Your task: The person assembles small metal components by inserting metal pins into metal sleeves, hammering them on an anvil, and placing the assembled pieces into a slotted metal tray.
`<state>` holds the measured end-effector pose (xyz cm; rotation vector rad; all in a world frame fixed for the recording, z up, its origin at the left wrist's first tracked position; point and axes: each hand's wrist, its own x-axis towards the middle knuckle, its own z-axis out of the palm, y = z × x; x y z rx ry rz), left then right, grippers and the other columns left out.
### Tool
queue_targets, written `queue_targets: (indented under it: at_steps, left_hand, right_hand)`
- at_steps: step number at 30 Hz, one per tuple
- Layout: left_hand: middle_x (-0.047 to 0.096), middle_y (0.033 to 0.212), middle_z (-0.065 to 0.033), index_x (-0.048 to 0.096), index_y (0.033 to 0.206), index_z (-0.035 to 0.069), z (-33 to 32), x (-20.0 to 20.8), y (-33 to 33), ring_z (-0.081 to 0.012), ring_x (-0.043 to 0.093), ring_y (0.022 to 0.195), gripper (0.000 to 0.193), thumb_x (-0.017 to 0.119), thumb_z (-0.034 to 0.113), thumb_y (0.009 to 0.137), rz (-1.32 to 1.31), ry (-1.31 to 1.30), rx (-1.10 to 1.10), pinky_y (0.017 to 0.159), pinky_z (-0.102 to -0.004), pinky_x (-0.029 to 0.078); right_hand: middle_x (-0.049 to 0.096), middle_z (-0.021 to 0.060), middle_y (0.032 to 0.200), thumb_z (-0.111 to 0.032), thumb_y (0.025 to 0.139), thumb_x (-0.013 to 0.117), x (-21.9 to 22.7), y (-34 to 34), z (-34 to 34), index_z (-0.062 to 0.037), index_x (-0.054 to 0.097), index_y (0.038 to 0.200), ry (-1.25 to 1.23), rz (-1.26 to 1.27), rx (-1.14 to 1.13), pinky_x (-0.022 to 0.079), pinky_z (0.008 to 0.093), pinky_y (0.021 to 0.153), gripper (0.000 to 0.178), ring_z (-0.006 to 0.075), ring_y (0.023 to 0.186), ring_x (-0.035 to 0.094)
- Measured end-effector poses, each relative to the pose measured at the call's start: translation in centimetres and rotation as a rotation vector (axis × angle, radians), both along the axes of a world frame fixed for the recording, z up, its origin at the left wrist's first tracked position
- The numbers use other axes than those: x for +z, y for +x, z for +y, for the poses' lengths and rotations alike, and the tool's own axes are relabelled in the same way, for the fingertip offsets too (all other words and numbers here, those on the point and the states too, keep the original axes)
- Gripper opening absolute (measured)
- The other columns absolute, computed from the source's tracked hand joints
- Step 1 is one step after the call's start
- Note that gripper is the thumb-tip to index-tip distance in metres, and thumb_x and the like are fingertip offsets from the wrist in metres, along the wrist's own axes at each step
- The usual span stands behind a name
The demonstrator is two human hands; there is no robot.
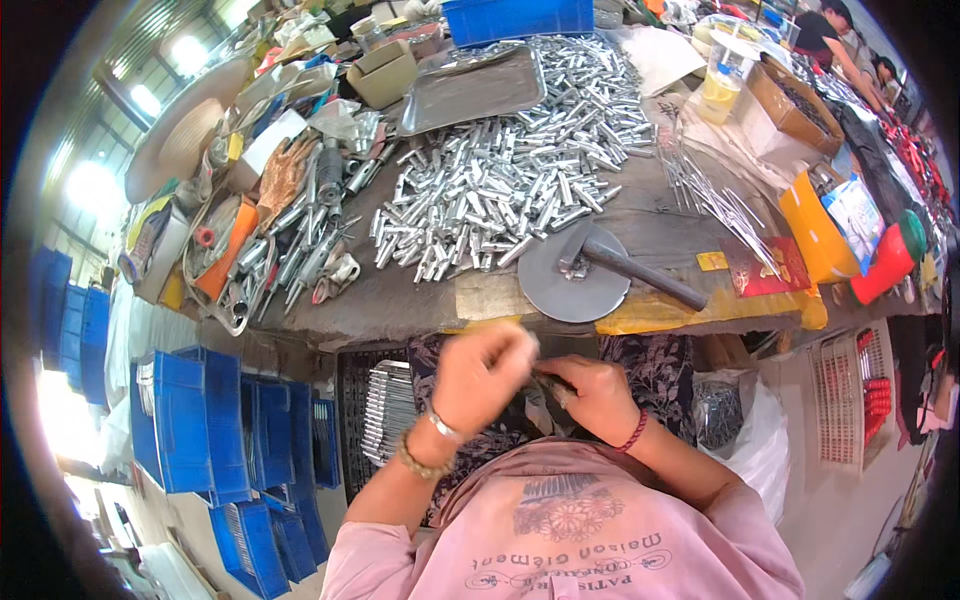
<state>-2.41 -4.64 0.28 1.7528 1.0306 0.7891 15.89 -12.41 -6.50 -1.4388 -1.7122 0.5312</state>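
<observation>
Both my hands meet over my lap, just off the table's near edge. My left hand (482,375), with a silver bangle and a beaded bracelet at the wrist, is curled closed and a little blurred; what its fingers hold, if anything, is hidden. Beside it my right hand (592,395), with a red cord on the wrist, has its fingers bent round something small and dark that I cannot make out. Beyond them on the table a hammer (640,270) lies across a round grey metal disc (560,298). A big heap of short silver metal rods (490,190) spreads behind the disc.
A metal tray (475,90) rests on the heap, before a blue bin (517,20). Thin rods (715,200) lie right, near an orange container (818,230). Tools and a stained glove (285,175) crowd the left. Blue crates (200,420) stand lower left; a basket (840,400) right.
</observation>
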Motion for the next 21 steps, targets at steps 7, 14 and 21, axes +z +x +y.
queue_targets:
  at_steps: [7, 14, 21]
  left_hand:
    - [0.077, 0.104, -0.0106, 0.073, 0.115, 0.012, 7.1, 1.4, 2.6, -0.0316, 0.074, 0.086, 0.022, 0.07, 0.025, 0.097, 0.523, 0.617, 0.192, 0.076, -0.0417, 0.058]
    - [0.076, 0.101, -0.0079, 0.074, 0.106, 0.012, 8.2, 1.9, 3.5, -0.0284, 0.074, 0.083, 0.016, 0.072, 0.023, 0.094, 0.592, 0.483, 0.17, 0.073, -0.0398, 0.055]
    - [0.066, 0.095, -0.0036, 0.069, 0.108, 0.005, 6.7, 1.2, 3.5, -0.0116, 0.064, 0.077, 0.016, 0.072, 0.003, 0.093, 0.026, 0.346, 0.123, 0.069, -0.0264, 0.051]
  right_hand:
    - [0.072, 0.0102, 0.095, -0.01, 0.081, 0.076, 3.9, 2.3, -1.7, -0.0111, 0.076, 0.116, 0.076, 0.029, 0.101, 0.059, 0.0399, 0.072, 0.034, 0.0304, 0.08, 0.072]
    - [0.07, 0.0085, 0.092, -0.007, 0.075, 0.079, 9.3, 10.7, -0.4, -0.0125, 0.076, 0.108, 0.388, -0.349, -0.314, 0.059, 0.0394, 0.072, 0.033, 0.0291, 0.084, 0.07]
    - [0.065, 0.0101, 0.098, -0.011, 0.081, 0.077, 9.0, 20.0, 5.3, -0.0098, 0.074, 0.094, 0.153, -0.739, -0.588, 0.058, 0.0445, 0.083, 0.014, 0.0321, 0.099, 0.07]
